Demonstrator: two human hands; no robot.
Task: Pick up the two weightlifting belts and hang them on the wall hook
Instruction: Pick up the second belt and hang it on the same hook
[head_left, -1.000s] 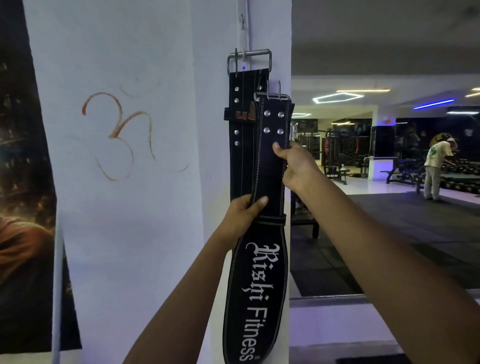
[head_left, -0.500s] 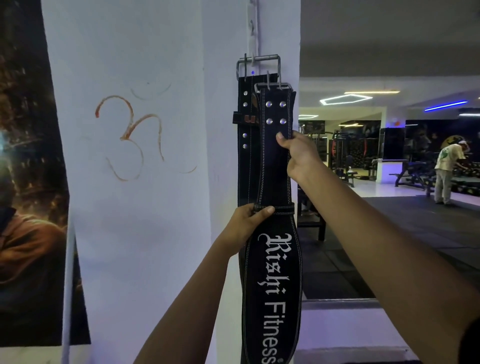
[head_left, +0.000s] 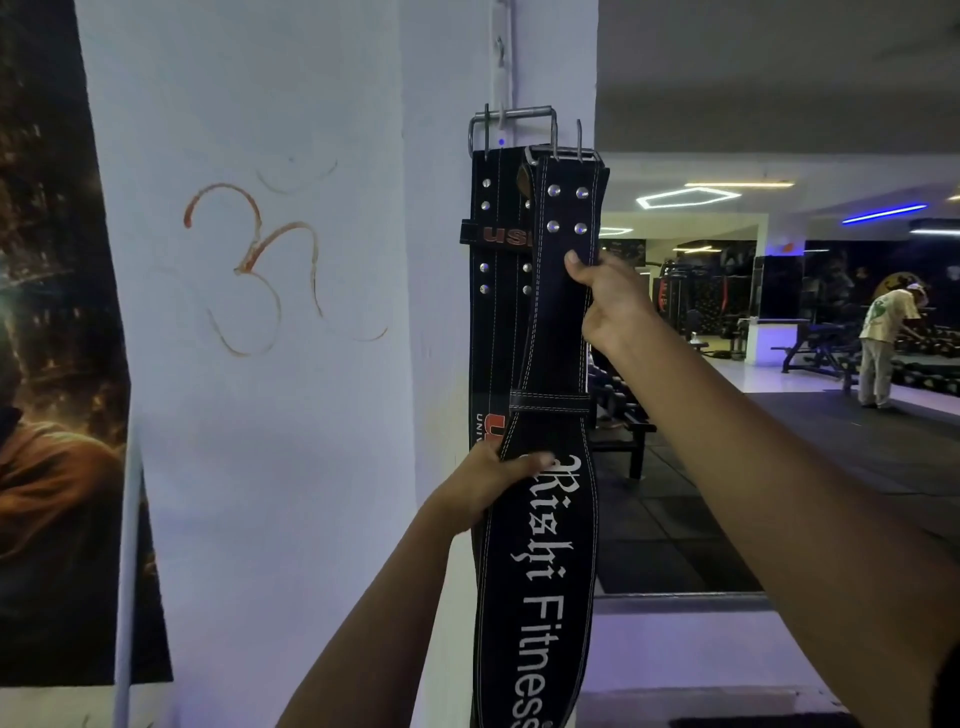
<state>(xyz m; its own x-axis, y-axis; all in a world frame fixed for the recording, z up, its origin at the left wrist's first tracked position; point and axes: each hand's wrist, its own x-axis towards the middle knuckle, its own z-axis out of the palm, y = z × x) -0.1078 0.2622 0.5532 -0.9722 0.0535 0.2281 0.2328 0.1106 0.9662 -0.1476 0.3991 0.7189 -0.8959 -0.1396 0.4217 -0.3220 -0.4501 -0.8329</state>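
Two black weightlifting belts hang down the corner of a white pillar. The rear belt, with red lettering, hangs by its steel buckle from the wall hook. In front of it is the belt lettered "Rishi Fitness", its buckle just below and right of the hook. My right hand pinches this front belt's strap under the rivets. My left hand grips its left edge where it widens. Whether the front buckle rests on the hook is hidden.
The white pillar bears a red drawn symbol, with a dark poster on its left. To the right, a mirror or opening shows the gym floor, benches and a person in a white shirt far off.
The front belt's buckle has stayed near the hook while its lower part has swung slightly right. My left hand has slid lower along the belt. The view has shifted a little.
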